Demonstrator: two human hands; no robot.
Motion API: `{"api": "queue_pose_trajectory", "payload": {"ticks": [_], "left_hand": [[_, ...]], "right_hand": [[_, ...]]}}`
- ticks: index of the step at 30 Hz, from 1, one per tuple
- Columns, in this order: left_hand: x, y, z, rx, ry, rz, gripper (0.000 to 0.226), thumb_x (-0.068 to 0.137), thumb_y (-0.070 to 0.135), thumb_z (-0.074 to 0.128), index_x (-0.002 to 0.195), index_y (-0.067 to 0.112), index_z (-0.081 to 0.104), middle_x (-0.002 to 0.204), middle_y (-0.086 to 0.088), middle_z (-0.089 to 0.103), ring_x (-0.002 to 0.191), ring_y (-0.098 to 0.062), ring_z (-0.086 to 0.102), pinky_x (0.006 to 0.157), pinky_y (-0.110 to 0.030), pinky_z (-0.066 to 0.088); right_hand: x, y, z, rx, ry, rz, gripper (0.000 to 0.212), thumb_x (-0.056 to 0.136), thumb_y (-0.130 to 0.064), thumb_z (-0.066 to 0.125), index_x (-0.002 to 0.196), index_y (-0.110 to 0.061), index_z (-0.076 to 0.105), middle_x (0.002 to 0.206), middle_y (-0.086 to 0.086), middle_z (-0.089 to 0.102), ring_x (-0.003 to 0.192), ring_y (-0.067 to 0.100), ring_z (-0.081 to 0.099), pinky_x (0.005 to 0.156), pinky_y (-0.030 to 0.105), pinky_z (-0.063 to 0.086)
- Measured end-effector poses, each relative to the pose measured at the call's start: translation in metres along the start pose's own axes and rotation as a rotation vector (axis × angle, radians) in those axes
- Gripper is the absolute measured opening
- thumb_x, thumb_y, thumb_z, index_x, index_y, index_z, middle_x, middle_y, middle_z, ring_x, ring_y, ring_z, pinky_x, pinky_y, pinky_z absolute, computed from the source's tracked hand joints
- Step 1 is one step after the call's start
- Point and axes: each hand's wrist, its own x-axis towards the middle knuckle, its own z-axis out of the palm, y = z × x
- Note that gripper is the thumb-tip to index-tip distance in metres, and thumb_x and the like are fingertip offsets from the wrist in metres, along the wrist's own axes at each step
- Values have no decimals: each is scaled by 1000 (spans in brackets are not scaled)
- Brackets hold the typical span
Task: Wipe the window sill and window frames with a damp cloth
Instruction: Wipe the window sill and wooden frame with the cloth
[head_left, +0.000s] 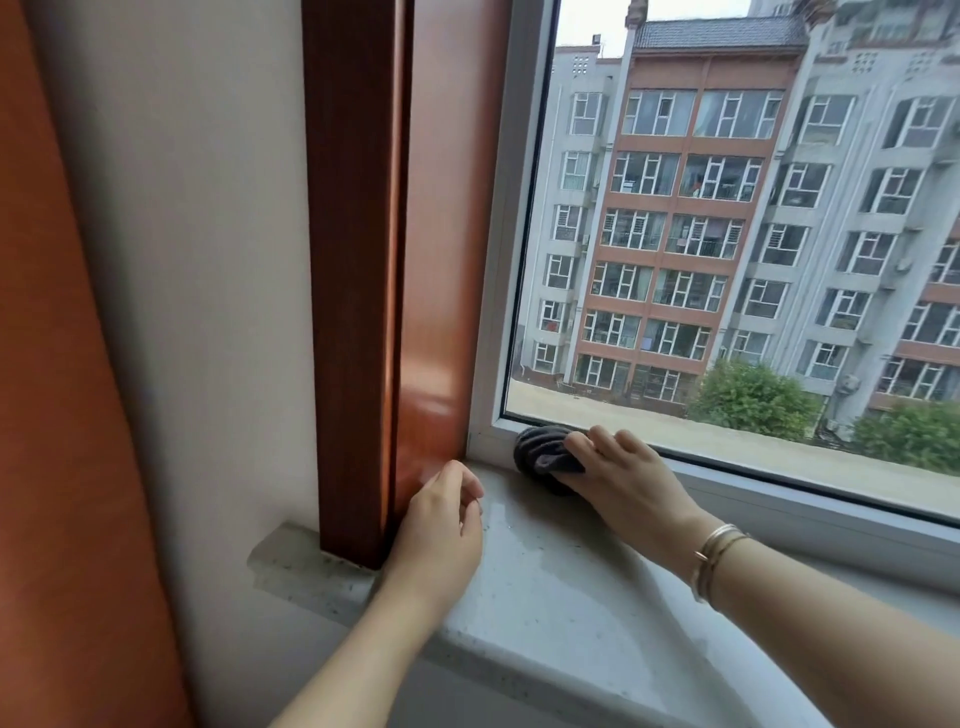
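Note:
A dark grey cloth (540, 453) is bunched against the bottom rail of the white window frame (496, 332), near its lower left corner. My right hand (623, 478) grips the cloth from the right, fingers curled over it, and holds it where the frame meets the pale speckled window sill (561, 587). A wet sheen shows on the sill. My left hand (441, 525) hovers at the sill's left end beside the brown wooden trim (358, 260), fingers loosely curled, holding nothing.
The brown reveal panel (441, 260) closes the sill's left end. An orange curtain (57, 415) hangs at far left beside a white wall (208, 312). The glass pane (727, 208) looks onto apartment blocks. The sill stretches on to the right.

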Motion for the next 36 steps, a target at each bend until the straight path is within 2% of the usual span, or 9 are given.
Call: {"api": "queue_pose_trajectory", "payload": {"ticks": [5,9,12,14,17,19,23,29,36], "left_hand": [[-1,0,0,7,0,23,13,89,4,48,86,16,51,84,9,56,82,-7,54,74,-27,46],[-1,-3,0,-3,8,41,16,88,3,49,86,19,52,85,10,55,82,-3,53,71,-17,43],[-1,-2,0,-12,0,42,15,89,4,49,87,19,52,85,10,55,81,-4,53,70,-16,42],[-1,-1,-1,-11,-2,47,14,89,4,48,87,18,52,85,9,55,80,-5,53,71,-20,44],[0,0,-1,-11,-3,39,14,89,3,48,86,17,52,83,8,55,80,-6,54,72,-23,45],[0,-1,-1,-19,0,40,14,88,3,49,86,16,52,83,8,56,79,-6,54,72,-24,46],[-1,-1,-1,-33,-2,36,14,88,2,48,86,16,52,84,7,56,80,-7,54,73,-27,47],[0,-1,-2,-29,6,48,12,88,2,50,87,14,53,84,6,57,80,-8,55,72,-25,47],[0,1,-2,-11,-30,-10,12,88,2,50,86,13,54,82,4,59,79,-10,56,69,-21,44]], "right_hand": [[9,-16,0,74,127,-6,38,86,-7,40,102,-25,69,125,11,56,102,31,51,81,36,46],[32,-28,-1,159,135,28,46,82,-8,31,106,-21,68,118,12,56,94,29,54,74,35,51],[43,-34,-5,180,114,113,50,71,-9,47,119,-11,61,99,13,56,79,29,55,66,35,49],[43,-41,-6,201,92,180,44,71,-21,64,114,-10,63,90,13,58,71,29,56,61,35,46],[40,-48,-5,236,48,283,46,83,-46,50,109,-12,66,80,12,62,66,29,57,59,34,43],[46,-46,-7,246,39,309,44,86,-43,42,107,-14,66,72,9,63,61,28,58,56,32,41],[58,-44,-5,295,-7,307,37,71,-34,70,102,-14,67,63,4,64,60,26,61,52,29,42],[64,-41,-4,326,-75,304,36,68,-28,73,100,-15,67,63,3,65,69,27,60,57,31,44],[-26,13,-3,318,-45,319,46,67,-21,78,112,-14,67,65,4,67,68,30,62,55,34,48]]}}
